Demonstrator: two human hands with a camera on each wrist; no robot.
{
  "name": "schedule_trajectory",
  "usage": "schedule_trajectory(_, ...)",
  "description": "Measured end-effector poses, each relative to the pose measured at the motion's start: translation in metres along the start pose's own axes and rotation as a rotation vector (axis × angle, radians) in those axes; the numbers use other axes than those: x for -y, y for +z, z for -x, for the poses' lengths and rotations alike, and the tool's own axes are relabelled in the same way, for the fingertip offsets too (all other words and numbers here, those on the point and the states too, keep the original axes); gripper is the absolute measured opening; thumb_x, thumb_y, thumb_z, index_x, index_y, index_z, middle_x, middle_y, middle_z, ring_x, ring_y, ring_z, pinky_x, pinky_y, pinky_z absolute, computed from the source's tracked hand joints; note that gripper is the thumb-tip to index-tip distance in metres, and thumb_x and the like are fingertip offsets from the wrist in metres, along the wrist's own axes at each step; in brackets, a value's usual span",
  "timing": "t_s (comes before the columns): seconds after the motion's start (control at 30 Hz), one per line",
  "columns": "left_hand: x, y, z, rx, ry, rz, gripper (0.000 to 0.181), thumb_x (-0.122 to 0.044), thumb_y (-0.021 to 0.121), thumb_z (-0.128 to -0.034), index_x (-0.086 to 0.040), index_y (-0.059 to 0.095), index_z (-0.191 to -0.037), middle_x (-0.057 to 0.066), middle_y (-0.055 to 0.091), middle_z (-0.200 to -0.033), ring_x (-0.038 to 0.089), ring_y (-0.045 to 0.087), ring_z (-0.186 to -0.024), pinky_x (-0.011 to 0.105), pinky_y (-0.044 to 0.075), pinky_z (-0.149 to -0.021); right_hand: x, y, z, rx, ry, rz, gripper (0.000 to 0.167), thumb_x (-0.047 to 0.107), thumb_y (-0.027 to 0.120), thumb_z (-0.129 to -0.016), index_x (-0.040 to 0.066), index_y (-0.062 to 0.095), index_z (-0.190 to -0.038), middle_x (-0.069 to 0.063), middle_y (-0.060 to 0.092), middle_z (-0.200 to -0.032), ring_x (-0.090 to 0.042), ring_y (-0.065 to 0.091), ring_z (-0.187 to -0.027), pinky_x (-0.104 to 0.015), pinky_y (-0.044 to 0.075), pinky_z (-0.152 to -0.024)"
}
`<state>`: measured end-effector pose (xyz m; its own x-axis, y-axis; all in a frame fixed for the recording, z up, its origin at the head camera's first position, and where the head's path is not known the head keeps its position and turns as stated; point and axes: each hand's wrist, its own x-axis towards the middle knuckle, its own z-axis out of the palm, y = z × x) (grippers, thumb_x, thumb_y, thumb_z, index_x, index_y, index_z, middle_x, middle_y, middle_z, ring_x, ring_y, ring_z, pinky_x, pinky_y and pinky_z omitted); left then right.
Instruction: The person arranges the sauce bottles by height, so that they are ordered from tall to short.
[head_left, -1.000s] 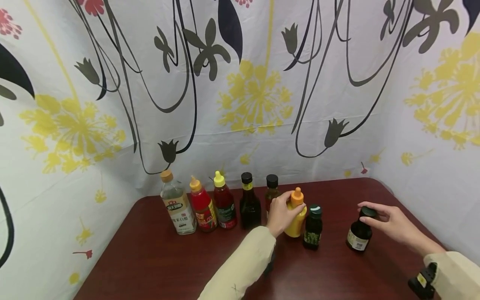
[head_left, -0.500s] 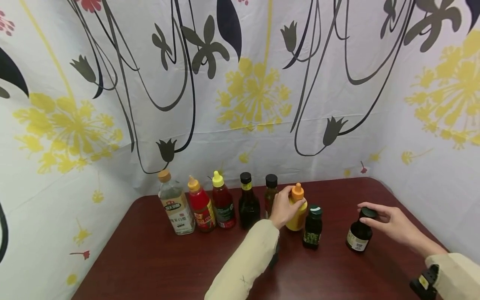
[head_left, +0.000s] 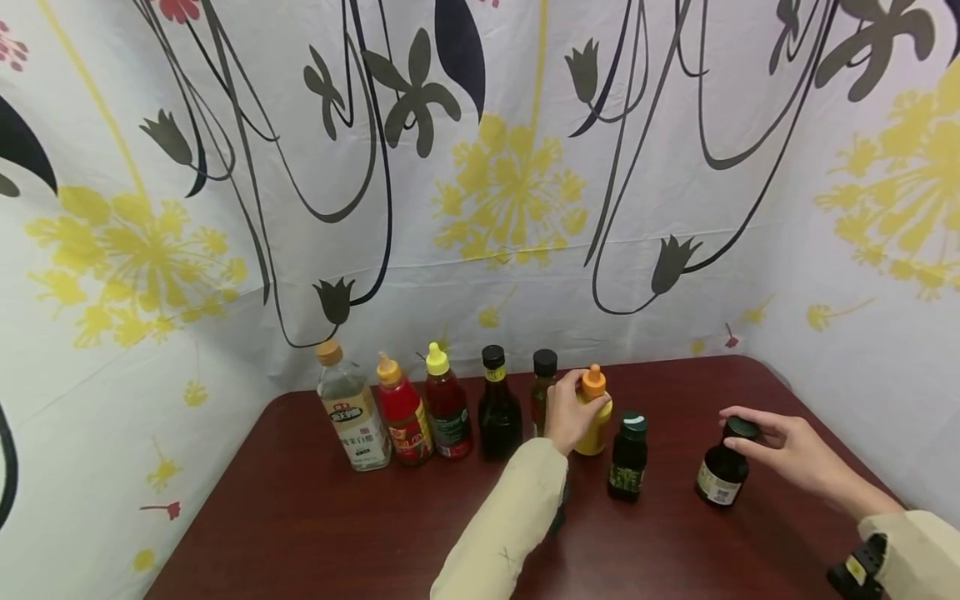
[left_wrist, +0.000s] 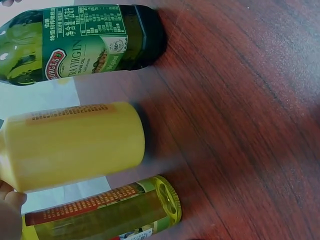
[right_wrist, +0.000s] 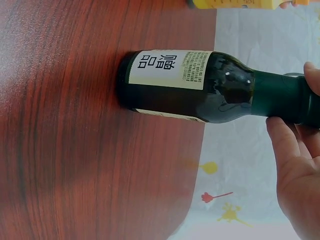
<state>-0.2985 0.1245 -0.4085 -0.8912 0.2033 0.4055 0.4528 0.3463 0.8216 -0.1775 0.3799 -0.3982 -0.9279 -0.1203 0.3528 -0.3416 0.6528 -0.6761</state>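
My left hand (head_left: 570, 412) grips the upper part of a yellow squeeze bottle (head_left: 597, 429) with an orange nozzle cap, upright at the back of the table. In the left wrist view this bottle (left_wrist: 75, 145) is between an olive oil bottle (left_wrist: 85, 45) and a slim oil bottle (left_wrist: 100, 212). Only a bit of my left fingers shows there. At the right, my right hand (head_left: 798, 457) holds a small dark bottle (head_left: 722, 481) by its green cap and neck, fingers and thumb on either side. The right wrist view shows the dark bottle's pale label (right_wrist: 170, 69) plainly.
Left of my left hand stand a clear vinegar bottle (head_left: 356, 417), two red sauce bottles, a dark bottle (head_left: 500, 421) and a black-capped bottle (head_left: 543, 392). A green-capped olive oil bottle (head_left: 627, 462) is between my hands. Patterned cloth (head_left: 480, 317) hangs behind the table.
My left hand has moved the yellow squeeze bottle back, farther from me, towards the row of bottles. My right hand and the dark bottle have stayed in place.
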Motion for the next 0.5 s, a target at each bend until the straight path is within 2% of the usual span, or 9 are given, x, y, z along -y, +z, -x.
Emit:
schedule_trajectory(0.23, 0.0049, 0.0043, 0.0035, -0.029, -0.015, 0.006, 0.036, -0.021, 0.075, -0.0698, -0.008, 0.062, -0.101, 0.003, 0.065, -0.096, 0.010, 0.061, -0.085, 0.021, 0.047, -0.074, 0.0003, 0.0013, 0.0004, -0.004, -0.014, -0.001, 0.036, 0.009, 0.064, -0.081, 0.003, 0.055, -0.116, 0.022, 0.054, -0.102, 0.011, 0.052, -0.089, -0.017, 0.048, -0.062)
schedule_trajectory(0.37, 0.0054, 0.0054, 0.0023, -0.006, 0.017, -0.043, 0.036, -0.021, 0.074, -0.0713, -0.007, 0.061, -0.102, 0.003, 0.065, -0.096, 0.010, 0.061, -0.084, 0.020, 0.047, -0.074, 0.0017, 0.0011, -0.0001, -0.008, -0.010, 0.006, 0.036, 0.010, 0.063, -0.081, 0.003, 0.055, -0.115, 0.024, 0.053, -0.101, 0.011, 0.052, -0.088, -0.017, 0.048, -0.062)
schedule_trajectory(0.5, 0.0035, 0.0060, 0.0008, 0.034, 0.017, -0.095, 0.037, -0.023, 0.073, -0.0724, -0.008, 0.059, -0.104, 0.003, 0.064, -0.097, 0.011, 0.060, -0.084, 0.021, 0.047, -0.073, 0.0019, 0.0001, 0.0004, -0.008, 0.003, 0.002, 0.036, 0.011, 0.063, -0.082, 0.002, 0.054, -0.116, 0.029, 0.050, -0.100, 0.011, 0.052, -0.088, -0.018, 0.048, -0.061)
